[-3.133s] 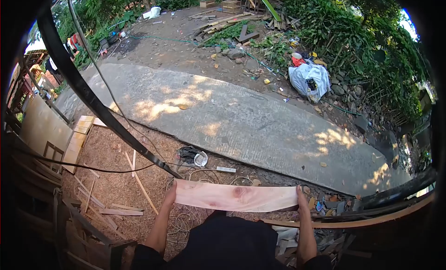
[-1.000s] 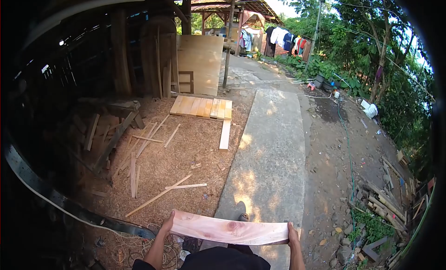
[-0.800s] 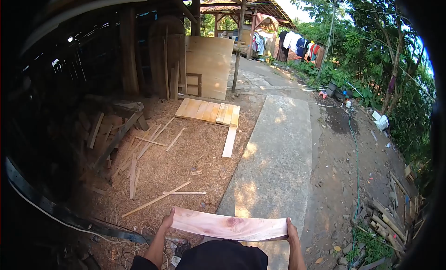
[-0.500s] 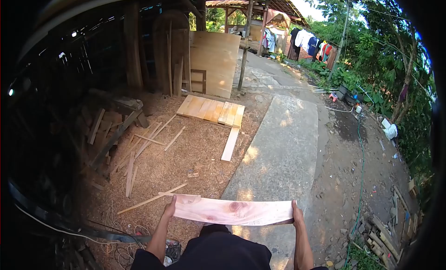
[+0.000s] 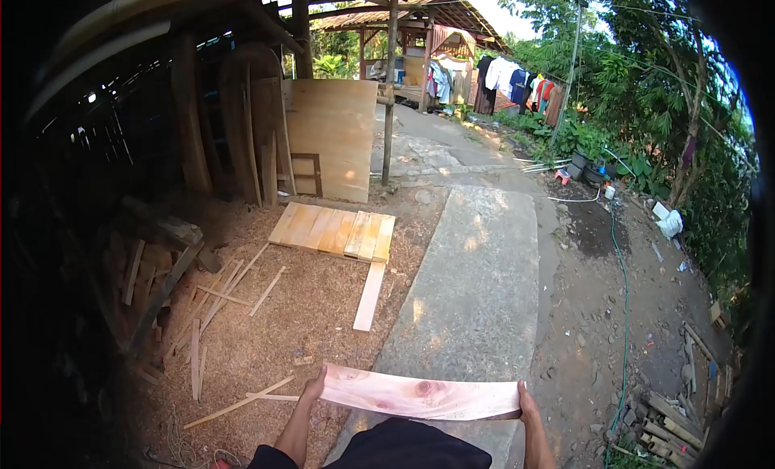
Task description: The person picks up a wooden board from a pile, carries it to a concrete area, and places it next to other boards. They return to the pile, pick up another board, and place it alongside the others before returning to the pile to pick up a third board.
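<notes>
A short, pale pinkish wooden board (image 5: pixel 424 395) with a dark knot spans the space in front of my body. My left hand (image 5: pixel 316 384) grips its left end, the thumb up along the edge. At the right end, my right hand (image 5: pixel 528 402) is closed on the board in the same way. The board lies roughly level, its broad face towards me. Beyond it, several planed boards (image 5: pixel 331 231) lie side by side on the ground, and one narrow pale board (image 5: pixel 369 297) sticks out from their near right corner.
Wood shavings (image 5: pixel 266 324) and thin strips (image 5: pixel 238 400) cover the ground at left. A concrete path (image 5: pixel 476 275) runs ahead. A plywood sheet (image 5: pixel 331 138) leans by a post (image 5: pixel 391 90). At right lie a green hose (image 5: pixel 626 307) and stacked wood pieces (image 5: pixel 670 425). Laundry hangs farther back.
My view has tilted up and shifted right, so the ground boards appear lower and further left. Both hands still hold the board, which now sits lower and slightly right in view.
</notes>
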A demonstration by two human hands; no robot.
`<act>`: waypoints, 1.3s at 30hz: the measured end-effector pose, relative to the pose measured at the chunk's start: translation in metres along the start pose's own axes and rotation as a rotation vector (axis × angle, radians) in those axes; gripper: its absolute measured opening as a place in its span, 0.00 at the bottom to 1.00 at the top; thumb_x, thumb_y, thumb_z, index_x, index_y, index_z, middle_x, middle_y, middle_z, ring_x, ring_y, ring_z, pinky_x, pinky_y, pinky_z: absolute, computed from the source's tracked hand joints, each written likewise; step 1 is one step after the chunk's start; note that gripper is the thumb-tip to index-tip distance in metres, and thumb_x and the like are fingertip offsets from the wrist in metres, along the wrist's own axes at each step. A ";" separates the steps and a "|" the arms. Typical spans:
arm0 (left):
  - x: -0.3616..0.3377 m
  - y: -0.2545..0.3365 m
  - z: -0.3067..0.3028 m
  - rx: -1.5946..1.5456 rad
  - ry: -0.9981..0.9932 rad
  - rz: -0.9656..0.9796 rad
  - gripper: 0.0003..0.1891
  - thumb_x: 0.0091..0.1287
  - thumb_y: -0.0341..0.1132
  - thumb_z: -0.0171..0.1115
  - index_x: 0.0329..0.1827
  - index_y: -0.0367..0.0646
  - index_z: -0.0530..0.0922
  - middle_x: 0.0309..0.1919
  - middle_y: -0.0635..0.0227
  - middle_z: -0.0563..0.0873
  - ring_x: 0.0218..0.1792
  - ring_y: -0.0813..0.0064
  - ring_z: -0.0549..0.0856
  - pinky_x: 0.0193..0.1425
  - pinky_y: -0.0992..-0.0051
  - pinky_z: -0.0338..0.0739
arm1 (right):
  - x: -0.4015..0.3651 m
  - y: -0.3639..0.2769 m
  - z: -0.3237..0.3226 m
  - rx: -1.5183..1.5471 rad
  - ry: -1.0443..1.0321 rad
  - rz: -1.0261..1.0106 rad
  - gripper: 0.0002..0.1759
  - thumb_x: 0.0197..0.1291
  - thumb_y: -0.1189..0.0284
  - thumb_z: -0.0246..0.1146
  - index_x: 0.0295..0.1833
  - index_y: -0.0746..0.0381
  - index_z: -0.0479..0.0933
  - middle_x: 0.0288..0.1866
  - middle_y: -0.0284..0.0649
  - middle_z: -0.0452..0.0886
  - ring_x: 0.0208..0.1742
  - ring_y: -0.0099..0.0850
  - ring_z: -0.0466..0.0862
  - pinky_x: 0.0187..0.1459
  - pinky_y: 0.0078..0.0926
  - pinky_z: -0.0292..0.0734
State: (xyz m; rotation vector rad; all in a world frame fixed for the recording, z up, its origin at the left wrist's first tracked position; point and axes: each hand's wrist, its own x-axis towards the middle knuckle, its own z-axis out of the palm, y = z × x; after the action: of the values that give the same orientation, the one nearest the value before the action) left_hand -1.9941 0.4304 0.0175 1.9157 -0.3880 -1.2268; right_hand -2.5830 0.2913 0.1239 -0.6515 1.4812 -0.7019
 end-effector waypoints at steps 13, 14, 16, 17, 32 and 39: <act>0.098 0.178 0.147 -0.018 -0.054 -0.065 0.41 0.56 0.67 0.44 0.47 0.30 0.74 0.45 0.51 0.78 0.50 0.65 0.76 0.54 0.70 0.66 | 0.175 -0.205 -0.007 -0.191 0.106 -0.029 0.41 0.57 0.43 0.47 0.56 0.73 0.64 0.54 0.51 0.70 0.54 0.37 0.72 0.57 0.31 0.63; 0.098 0.193 0.158 -0.048 -0.037 -0.021 0.41 0.56 0.67 0.44 0.47 0.30 0.74 0.45 0.51 0.78 0.50 0.65 0.75 0.55 0.70 0.66 | 0.206 -0.218 -0.005 -0.206 0.090 -0.027 0.41 0.57 0.43 0.47 0.56 0.73 0.64 0.54 0.51 0.70 0.54 0.37 0.72 0.57 0.31 0.63; 0.130 0.197 0.170 -0.081 -0.001 -0.067 0.42 0.55 0.68 0.44 0.48 0.30 0.74 0.46 0.51 0.78 0.51 0.65 0.75 0.57 0.70 0.64 | 0.248 -0.249 0.006 -0.198 -0.051 0.009 0.42 0.56 0.43 0.47 0.57 0.73 0.62 0.56 0.52 0.68 0.56 0.38 0.70 0.58 0.32 0.61; 0.142 0.199 0.176 -0.092 0.050 -0.089 0.42 0.55 0.67 0.44 0.48 0.30 0.74 0.46 0.51 0.78 0.52 0.65 0.75 0.57 0.70 0.64 | 0.260 -0.272 0.015 -0.226 -0.055 0.035 0.42 0.57 0.43 0.46 0.57 0.74 0.62 0.57 0.53 0.67 0.57 0.40 0.69 0.59 0.33 0.60; 0.187 0.272 0.239 -0.524 0.517 -0.206 0.44 0.53 0.69 0.46 0.46 0.27 0.74 0.42 0.52 0.79 0.47 0.65 0.77 0.53 0.71 0.68 | 0.553 -0.514 0.244 -0.686 -0.472 -0.128 0.39 0.56 0.46 0.51 0.50 0.77 0.68 0.46 0.52 0.75 0.45 0.37 0.77 0.47 0.31 0.70; 0.215 0.332 0.235 -0.646 0.688 -0.258 0.47 0.52 0.69 0.47 0.47 0.22 0.70 0.43 0.49 0.78 0.48 0.65 0.77 0.53 0.71 0.68 | 0.613 -0.559 0.384 -0.906 -0.586 -0.199 0.41 0.54 0.45 0.52 0.51 0.78 0.67 0.50 0.52 0.73 0.47 0.37 0.75 0.50 0.31 0.68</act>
State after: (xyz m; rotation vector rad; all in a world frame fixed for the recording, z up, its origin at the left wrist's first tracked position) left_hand -2.0406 -0.0210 0.0925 1.6902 0.5673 -0.6445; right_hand -2.2286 -0.5514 0.1505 -1.5576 1.1293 0.0853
